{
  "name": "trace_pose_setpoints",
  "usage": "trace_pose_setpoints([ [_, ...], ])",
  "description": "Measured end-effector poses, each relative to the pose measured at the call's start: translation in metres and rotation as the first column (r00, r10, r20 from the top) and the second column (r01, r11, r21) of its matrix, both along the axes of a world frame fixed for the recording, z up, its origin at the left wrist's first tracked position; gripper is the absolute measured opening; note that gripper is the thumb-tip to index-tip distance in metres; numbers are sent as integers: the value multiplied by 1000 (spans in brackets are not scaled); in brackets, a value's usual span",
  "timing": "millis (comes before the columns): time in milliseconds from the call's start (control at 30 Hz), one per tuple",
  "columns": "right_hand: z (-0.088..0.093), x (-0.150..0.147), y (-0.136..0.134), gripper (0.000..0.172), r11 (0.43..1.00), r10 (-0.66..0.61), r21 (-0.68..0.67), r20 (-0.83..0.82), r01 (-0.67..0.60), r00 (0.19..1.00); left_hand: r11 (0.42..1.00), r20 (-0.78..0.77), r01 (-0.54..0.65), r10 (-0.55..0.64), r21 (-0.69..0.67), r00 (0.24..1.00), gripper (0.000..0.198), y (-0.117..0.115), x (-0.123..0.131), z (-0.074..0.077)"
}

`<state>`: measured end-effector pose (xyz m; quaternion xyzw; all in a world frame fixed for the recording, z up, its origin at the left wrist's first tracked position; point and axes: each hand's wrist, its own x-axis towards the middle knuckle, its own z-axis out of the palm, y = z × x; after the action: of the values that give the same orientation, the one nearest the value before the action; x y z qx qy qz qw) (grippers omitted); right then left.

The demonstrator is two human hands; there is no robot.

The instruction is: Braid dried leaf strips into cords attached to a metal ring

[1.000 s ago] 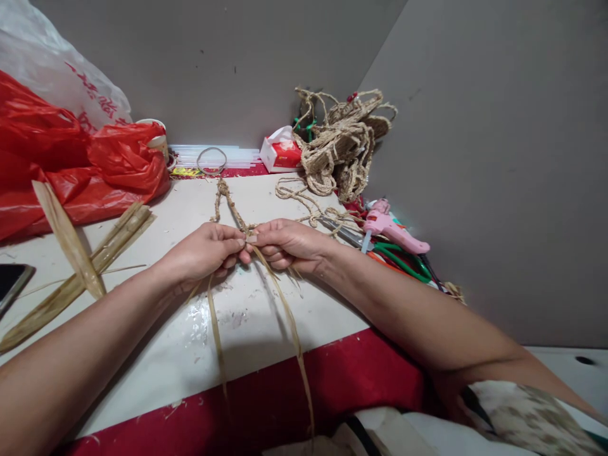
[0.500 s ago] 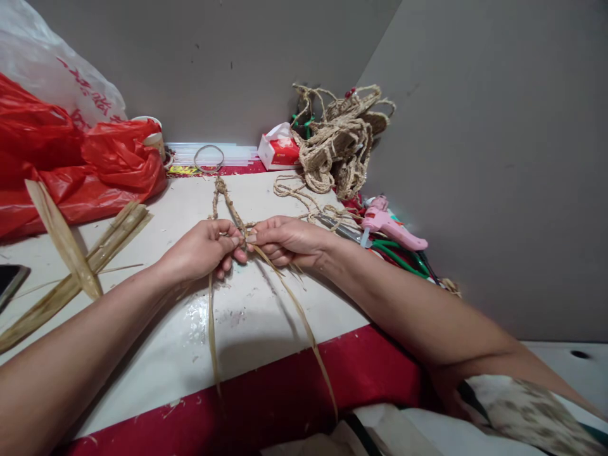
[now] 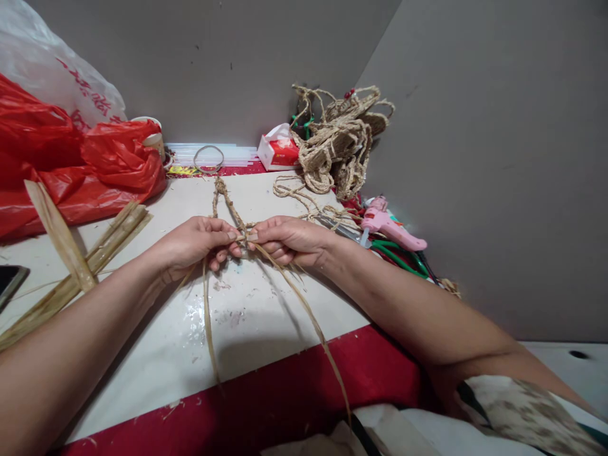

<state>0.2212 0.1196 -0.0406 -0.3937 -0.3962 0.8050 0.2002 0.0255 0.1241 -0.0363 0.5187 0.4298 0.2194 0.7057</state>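
A thin braided straw cord (image 3: 231,206) runs from a knotted loop at the back of the white board down to my fingers. My left hand (image 3: 206,242) pinches a dry plant strip at the cord's lower end. Close beside it, my right hand (image 3: 287,239) is closed on the cord end, thumb on top. One long loose strip (image 3: 313,320) trails from the right hand over the board's front edge. Another strip (image 3: 208,316) hangs below the left hand. The exact crossing of the strips is partly hidden by my fingertips.
Wide dry leaves (image 3: 71,278) lie at left by a red plastic bag (image 3: 118,164) and a phone (image 3: 12,282). Behind stand a tissue box (image 3: 280,149) and clear glue sticks (image 3: 237,154). Coiled straw braid (image 3: 337,145) and a pink glue gun (image 3: 392,225) are at right.
My left hand has shifted slightly left, away from my right hand, drawing a strip with it. The long strip at the right has swung a little to the right. My right hand stays in place.
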Motion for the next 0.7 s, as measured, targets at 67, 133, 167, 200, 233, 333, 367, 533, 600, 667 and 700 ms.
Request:
trace_pose_setpoints([
  [67,0,0,0,13,1000,-2,-10,-6,2,1000,1000,-6,4,-4,0,1000,7,1,-2,1],
  [133,0,1,1,12,1000,-1,-23,-16,1,1000,1000,-9,16,-16,-11,1000,8,1,-3,2],
  [167,0,1,1,12,1000,2,-30,-20,-3,1000,1000,-9,21,-21,-21,1000,8,1,-4,2],
  [200,0,1,1,12,999,4,-36,-25,-5,1000,999,-11,26,-27,-32,1000,9,1,-4,2],
  [233,0,1,1,12,999,5,-41,-30,-6,1000,999,-15,31,-32,-44,999,8,2,-4,1],
  [333,-1,0,1,12,999,2,-48,-36,-4,999,998,-23,37,-38,-60,999,9,1,-4,-1],
  [367,-2,0,1,12,999,2,-48,-38,-3,999,998,-24,36,-37,-57,999,10,0,-3,-2],
  [533,-4,-2,0,13,999,21,-28,-28,-22,999,998,-15,37,-38,-51,999,10,-3,2,-5],
  [600,-4,-3,-1,12,1000,23,-17,-9,-23,1000,999,-33,34,-34,-27,999,7,-5,5,-5],
  [667,-4,-3,-1,13,1000,29,2,10,-29,1000,1000,-64,-5,7,26,998,10,-7,9,-5],
  [700,-3,-3,-2,13,999,33,16,20,-33,999,998,-78,-28,32,52,996,13,-8,11,-5],
])
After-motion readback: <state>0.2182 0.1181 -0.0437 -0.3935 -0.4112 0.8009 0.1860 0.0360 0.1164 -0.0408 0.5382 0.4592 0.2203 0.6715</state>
